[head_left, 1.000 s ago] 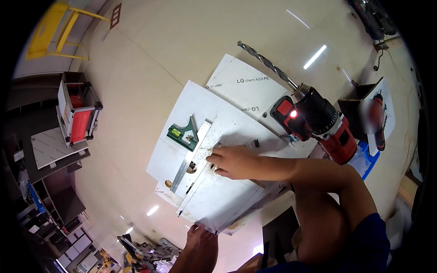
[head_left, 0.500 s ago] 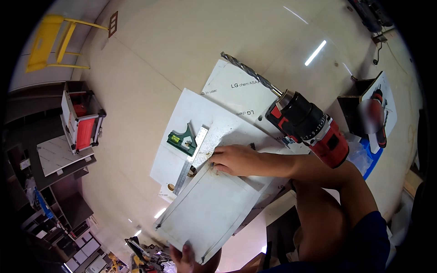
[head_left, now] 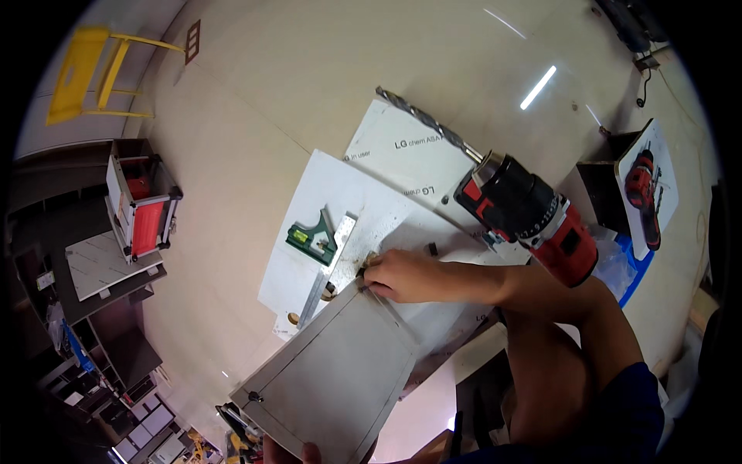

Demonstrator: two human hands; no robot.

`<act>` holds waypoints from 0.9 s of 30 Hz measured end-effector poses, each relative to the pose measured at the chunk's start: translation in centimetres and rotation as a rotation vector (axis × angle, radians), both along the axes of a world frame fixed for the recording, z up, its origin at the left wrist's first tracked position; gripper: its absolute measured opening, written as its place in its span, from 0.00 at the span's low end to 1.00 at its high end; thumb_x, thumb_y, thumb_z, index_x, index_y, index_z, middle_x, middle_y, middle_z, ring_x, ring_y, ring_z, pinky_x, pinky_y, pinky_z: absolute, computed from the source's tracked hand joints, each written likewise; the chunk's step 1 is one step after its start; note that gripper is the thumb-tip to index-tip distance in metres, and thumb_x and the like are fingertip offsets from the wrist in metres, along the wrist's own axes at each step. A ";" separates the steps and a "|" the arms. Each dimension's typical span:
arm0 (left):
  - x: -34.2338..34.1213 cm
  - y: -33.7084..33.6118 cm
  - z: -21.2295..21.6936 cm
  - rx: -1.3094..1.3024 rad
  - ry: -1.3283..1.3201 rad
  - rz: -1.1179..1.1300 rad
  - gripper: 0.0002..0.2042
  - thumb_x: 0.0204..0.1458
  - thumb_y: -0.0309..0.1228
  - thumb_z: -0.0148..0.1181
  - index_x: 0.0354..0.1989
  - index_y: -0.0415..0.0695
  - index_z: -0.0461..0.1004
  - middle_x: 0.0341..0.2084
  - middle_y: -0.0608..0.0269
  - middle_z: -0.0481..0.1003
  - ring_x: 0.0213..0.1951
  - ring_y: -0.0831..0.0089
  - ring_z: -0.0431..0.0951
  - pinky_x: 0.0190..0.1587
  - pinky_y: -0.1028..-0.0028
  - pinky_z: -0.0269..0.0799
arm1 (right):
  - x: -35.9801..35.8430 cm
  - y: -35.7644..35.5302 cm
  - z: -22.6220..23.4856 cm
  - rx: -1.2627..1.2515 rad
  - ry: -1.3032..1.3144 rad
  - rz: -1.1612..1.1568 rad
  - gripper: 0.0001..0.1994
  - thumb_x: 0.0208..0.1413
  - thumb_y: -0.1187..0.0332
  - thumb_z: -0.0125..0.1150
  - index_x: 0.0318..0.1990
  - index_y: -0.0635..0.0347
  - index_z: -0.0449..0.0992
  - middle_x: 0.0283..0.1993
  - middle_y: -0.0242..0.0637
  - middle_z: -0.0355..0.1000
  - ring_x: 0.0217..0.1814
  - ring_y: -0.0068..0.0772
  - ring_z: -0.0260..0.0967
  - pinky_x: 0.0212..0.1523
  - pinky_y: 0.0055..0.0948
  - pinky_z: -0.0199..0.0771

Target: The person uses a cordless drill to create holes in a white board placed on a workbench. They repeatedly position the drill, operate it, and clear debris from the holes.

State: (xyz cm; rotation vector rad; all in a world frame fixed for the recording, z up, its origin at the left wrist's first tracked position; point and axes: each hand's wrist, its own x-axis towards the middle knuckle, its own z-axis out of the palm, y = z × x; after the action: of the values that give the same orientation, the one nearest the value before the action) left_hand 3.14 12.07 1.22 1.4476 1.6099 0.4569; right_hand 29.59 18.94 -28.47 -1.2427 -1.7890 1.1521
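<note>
A whitish rectangular panel (head_left: pixel 328 379) with pencil lines along its edges lies slanted in front of me, its near end raised toward me. My left hand (head_left: pixel 290 451) grips the near edge, thumb on top and fingers mostly hidden beneath. At the far corner, my right hand (head_left: pixel 394 275) is closed in a pinch; a small dark thing shows at its fingertips, too small to name. A small dark fitting (head_left: pixel 255 397) sits near the panel's left corner. Just beyond lies a combination square (head_left: pixel 315 240) with a green head and steel rule.
White boards (head_left: pixel 309 197) lie under the panel and square. A red and black cordless drill (head_left: pixel 533 213) with a long twist bit looms at right, over my forearm. Farther right, another drill (head_left: pixel 641 185) rests on a white-topped box. At left stands a red-sided cart (head_left: pixel 147 224).
The panel's near end has swung toward me and left, tilting it and darkening its face. My left hand has moved down and left with it. My right hand stays at the far corner.
</note>
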 end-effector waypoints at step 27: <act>0.3 -0.5 -1.3 -0.165 0.136 -0.015 0.37 0.65 0.36 0.56 0.74 0.28 0.46 0.64 0.38 0.63 0.62 0.53 0.67 0.65 0.60 0.63 | 0.5 -0.3 1.0 -0.008 -0.276 0.021 0.10 0.62 0.65 0.65 0.36 0.63 0.75 0.35 0.44 0.75 0.37 0.54 0.77 0.38 0.47 0.79</act>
State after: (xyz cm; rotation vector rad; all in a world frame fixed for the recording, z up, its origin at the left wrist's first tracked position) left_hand 3.46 11.56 -0.04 1.3894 1.7009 0.2150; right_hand 30.05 18.62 -27.47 -1.4487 -2.0021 1.0392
